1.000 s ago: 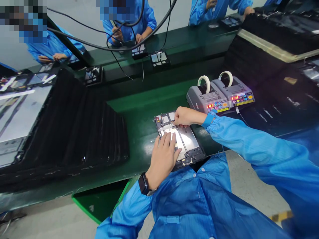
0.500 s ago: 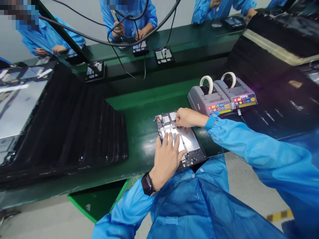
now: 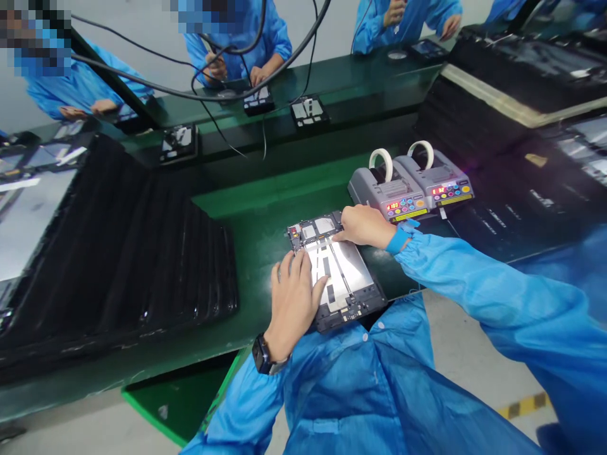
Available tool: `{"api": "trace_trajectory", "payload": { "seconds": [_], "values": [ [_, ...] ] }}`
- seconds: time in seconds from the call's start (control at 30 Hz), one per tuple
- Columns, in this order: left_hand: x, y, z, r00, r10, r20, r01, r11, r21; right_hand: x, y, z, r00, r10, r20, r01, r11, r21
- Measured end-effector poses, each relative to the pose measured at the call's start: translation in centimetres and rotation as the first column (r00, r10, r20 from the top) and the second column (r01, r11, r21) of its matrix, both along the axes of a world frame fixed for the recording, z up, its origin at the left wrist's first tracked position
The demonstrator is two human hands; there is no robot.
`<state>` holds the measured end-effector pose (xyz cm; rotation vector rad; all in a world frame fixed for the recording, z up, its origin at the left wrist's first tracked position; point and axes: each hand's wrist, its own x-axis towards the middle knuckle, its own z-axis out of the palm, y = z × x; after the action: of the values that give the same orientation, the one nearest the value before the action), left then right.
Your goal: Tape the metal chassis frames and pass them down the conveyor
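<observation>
An opened tablet lies on the green bench before me, its silver battery and circuit boards exposed. Along its left edge rests my left hand, fingers stretched out and thumb spread over the battery. My right hand is at the upper right part of the tablet, fingers curled with thumb and fingertips at the edge of the board. Whatever sits between those fingertips, if anything, is hidden.
Two grey tape dispensers with lit displays stand right of the tablet. A stack of black trays fills the left; more black trays lie right. Across the bench, co-workers handle devices, with another opened tablet nearby. Cables hang overhead.
My left hand has slid left off the middle of the battery to the tablet's left edge. My right hand has shifted slightly toward the tablet's right side. The view has moved a little.
</observation>
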<state>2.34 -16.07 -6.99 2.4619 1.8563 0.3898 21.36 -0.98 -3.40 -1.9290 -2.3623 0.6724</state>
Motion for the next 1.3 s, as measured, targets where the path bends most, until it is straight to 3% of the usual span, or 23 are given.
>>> {"api": "trace_trajectory", "payload": {
  "seconds": [0.13,0.2,0.23,0.27,0.33,0.37,0.43,0.57,0.67,0.77,0.87,0.93,1.1,1.3],
  "values": [
    [0.0,-0.2,-0.3,0.999,0.005,0.033,-0.006,1.000,0.019,4.3,-4.4,0.4,0.976,-0.067,-0.207,0.069,0.998,0.005],
    [-0.1,-0.1,-0.6,0.997,-0.009,0.083,0.006,0.999,0.038,7.8,-7.4,-0.2,0.887,-0.175,-0.427,0.167,0.984,-0.058],
    [-0.1,0.0,-0.9,0.994,-0.020,0.112,0.015,0.999,0.049,9.8,-8.7,-0.8,0.794,-0.288,-0.535,0.287,0.954,-0.086],
    [-0.3,0.2,-1.2,0.990,-0.033,0.140,0.024,0.998,0.060,11.8,-9.7,-1.7,0.665,-0.407,-0.626,0.447,0.889,-0.103],
    [-0.6,0.5,-2.0,0.981,-0.052,0.185,0.040,0.997,0.072,15.4,-10.4,-3.7,0.363,-0.533,-0.765,0.736,0.667,-0.115],
    [-0.7,0.7,-2.3,0.977,-0.058,0.206,0.044,0.997,0.070,16.9,-10.2,-4.8,0.248,-0.543,-0.802,0.789,0.594,-0.158],
    [-1.1,1.0,-2.5,0.962,-0.069,0.265,0.054,0.997,0.063,18.9,-8.8,-6.8,0.094,-0.537,-0.838,0.798,0.544,-0.259],
    [-2.6,2.1,-2.2,0.885,-0.035,0.465,-0.003,0.997,0.080,19.5,-5.6,-8.7,-0.074,-0.499,-0.864,0.748,0.545,-0.379],
    [-3.7,4.5,-2.7,0.728,0.120,0.675,-0.174,0.985,0.012,18.8,-5.2,-8.8,-0.109,-0.429,-0.897,0.780,0.523,-0.345],
    [-3.9,8.0,-4.2,0.462,0.294,0.837,-0.290,0.942,-0.170,18.2,-5.9,-9.1,-0.093,-0.390,-0.916,0.840,0.463,-0.282],
    [-3.0,11.0,-5.8,0.239,0.397,0.886,-0.175,0.915,-0.363,17.6,-6.2,-9.8,-0.144,-0.337,-0.930,0.871,0.403,-0.281],
    [-2.2,12.0,-6.5,0.141,0.442,0.886,-0.082,0.897,-0.435,17.2,-5.9,-10.4,-0.178,-0.275,-0.945,0.890,0.364,-0.274],
    [-1.3,12.3,-7.1,0.033,0.495,0.868,-0.117,0.865,-0.488,16.5,-4.7,-11.2,-0.233,-0.150,-0.961,0.914,0.305,-0.269],
    [-1.2,12.0,-6.4,0.027,0.500,0.866,-0.161,0.857,-0.490,16.4,-4.2,-10.7,-0.245,-0.107,-0.964,0.917,0.297,-0.266]
  ]
}}
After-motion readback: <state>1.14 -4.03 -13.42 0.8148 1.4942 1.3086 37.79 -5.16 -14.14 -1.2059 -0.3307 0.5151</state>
